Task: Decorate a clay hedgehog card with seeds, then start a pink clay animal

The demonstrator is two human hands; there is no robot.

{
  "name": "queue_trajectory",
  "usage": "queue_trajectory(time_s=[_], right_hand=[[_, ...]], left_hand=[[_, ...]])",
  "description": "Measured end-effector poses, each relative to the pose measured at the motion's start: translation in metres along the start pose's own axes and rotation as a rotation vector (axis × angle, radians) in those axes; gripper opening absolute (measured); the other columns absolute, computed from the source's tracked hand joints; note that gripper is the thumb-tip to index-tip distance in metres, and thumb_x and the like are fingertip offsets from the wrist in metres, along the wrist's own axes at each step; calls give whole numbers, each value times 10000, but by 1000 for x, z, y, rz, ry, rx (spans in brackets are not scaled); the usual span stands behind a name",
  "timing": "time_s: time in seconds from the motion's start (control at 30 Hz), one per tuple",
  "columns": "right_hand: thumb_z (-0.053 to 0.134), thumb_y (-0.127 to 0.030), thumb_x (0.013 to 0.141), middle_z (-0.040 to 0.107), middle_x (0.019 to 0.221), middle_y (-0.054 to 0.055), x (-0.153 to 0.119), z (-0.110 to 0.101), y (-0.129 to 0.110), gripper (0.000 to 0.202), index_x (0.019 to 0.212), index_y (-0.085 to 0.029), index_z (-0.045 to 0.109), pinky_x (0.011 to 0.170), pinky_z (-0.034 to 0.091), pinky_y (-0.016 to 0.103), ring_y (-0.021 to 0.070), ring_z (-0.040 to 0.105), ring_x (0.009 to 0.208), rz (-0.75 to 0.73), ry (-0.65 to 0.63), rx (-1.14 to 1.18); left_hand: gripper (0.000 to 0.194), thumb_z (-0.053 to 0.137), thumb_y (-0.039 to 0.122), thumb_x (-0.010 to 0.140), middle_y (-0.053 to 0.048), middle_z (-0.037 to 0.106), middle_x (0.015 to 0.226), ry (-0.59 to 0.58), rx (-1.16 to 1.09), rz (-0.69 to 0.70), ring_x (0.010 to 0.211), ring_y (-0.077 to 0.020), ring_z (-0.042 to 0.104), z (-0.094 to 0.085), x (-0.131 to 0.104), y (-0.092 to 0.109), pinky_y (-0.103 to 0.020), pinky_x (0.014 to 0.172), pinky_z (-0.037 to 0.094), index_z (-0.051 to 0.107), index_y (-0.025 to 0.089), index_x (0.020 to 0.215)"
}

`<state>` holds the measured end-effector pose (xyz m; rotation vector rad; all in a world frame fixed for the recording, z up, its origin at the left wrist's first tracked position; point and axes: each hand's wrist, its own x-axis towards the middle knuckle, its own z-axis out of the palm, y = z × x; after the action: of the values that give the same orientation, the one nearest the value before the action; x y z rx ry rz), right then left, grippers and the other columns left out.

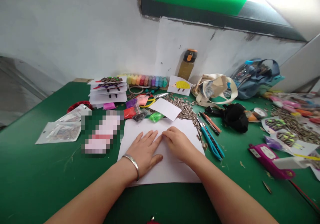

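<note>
White paper (185, 170) lies on the green table in front of me. My left hand (145, 150), with a silver bracelet at the wrist, rests flat on it, fingers spread. Just to its right, my right hand (178, 144) touches the paper with its fingers curled together; what they hold, if anything, is hidden. A smaller white card (165, 108) lies beyond the hands, partly over sunflower seeds (186, 108). Small packets in red (129, 113), black (140, 116) and green (156, 117) lie at the sheet's far edge.
Right of the paper are blue scissors (211, 142), pens (210, 123), a black cloth item (235, 117) and a magenta glue gun (271, 160). Stacked cards (108, 95) stand back left, a bottle (187, 65) by the wall. Plastic packets (60, 132) lie left.
</note>
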<state>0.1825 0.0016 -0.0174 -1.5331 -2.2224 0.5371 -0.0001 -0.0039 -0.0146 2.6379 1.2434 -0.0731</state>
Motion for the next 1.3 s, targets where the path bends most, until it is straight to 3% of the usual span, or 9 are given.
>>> queue_trajectory(time_s=[0.17, 0.33, 0.5, 0.63, 0.87, 0.93, 1.07, 1.3], right_hand=[[405, -90, 881, 567, 925, 78, 0, 3, -5, 270, 960, -149, 656, 796, 401, 267, 163, 530, 886, -24, -8, -29], [397, -95, 883, 571, 891, 81, 1, 5, -6, 262, 879, -139, 656, 781, 414, 267, 158, 529, 849, -30, 2, -22], [407, -70, 862, 613, 930, 96, 0, 6, -9, 293, 978, -139, 668, 800, 435, 265, 165, 563, 888, -67, 5, 41], [462, -121, 855, 662, 965, 77, 1, -7, -1, 269, 1001, -178, 681, 829, 454, 278, 181, 602, 895, -43, 44, 78], [444, -181, 850, 681, 961, 112, -4, -58, 57, 283, 960, -169, 704, 825, 438, 358, 244, 606, 901, 232, 292, -115], [449, -217, 845, 687, 973, 101, -8, -69, 76, 291, 970, -188, 709, 822, 431, 348, 247, 604, 922, 389, 351, -272], [431, -253, 840, 678, 1050, 110, -16, -79, 101, 347, 1073, -204, 684, 789, 427, 356, 278, 590, 963, 582, 325, -511], [418, -314, 830, 655, 1050, 116, -17, -78, 111, 334, 1026, -246, 680, 697, 425, 406, 325, 577, 945, 832, 229, -609]], left_hand=[[600, 451, 433, 875, -150, 336, 1478, 91, 48, -34, 1366, -314, 276, 7, -3, 4, -540, 1090, 192, 365, 161, 1403], [612, 479, 430, 861, -160, 383, 1450, 166, 37, 32, 1348, -307, 313, 16, -3, 8, -498, 1076, 254, 363, 146, 1391], [657, 520, 444, 841, -167, 356, 1464, 96, 4, 29, 1352, -307, 308, 11, -2, 8, -502, 1081, 257, 350, 143, 1400], [677, 536, 459, 831, -165, 324, 1481, 33, 8, 21, 1361, -314, 291, 4, -2, 6, -506, 1080, 254, 346, 164, 1410], [629, 537, 433, 837, -144, 308, 1490, -44, 3, -5, 1374, -316, 265, -9, -6, 4, -523, 1090, 237, 387, 189, 1397], [629, 537, 428, 836, -135, 297, 1497, -60, -17, -15, 1381, -315, 247, -12, -6, 4, -524, 1097, 226, 386, 192, 1399], [627, 515, 437, 846, -132, 251, 1513, -120, -11, -44, 1396, -315, 200, -18, -7, 6, -527, 1112, 192, 374, 202, 1411], [602, 533, 424, 838, -141, 292, 1499, -102, -16, -45, 1390, -337, 209, -20, -9, 7, -547, 1106, 184, 412, 211, 1388]])
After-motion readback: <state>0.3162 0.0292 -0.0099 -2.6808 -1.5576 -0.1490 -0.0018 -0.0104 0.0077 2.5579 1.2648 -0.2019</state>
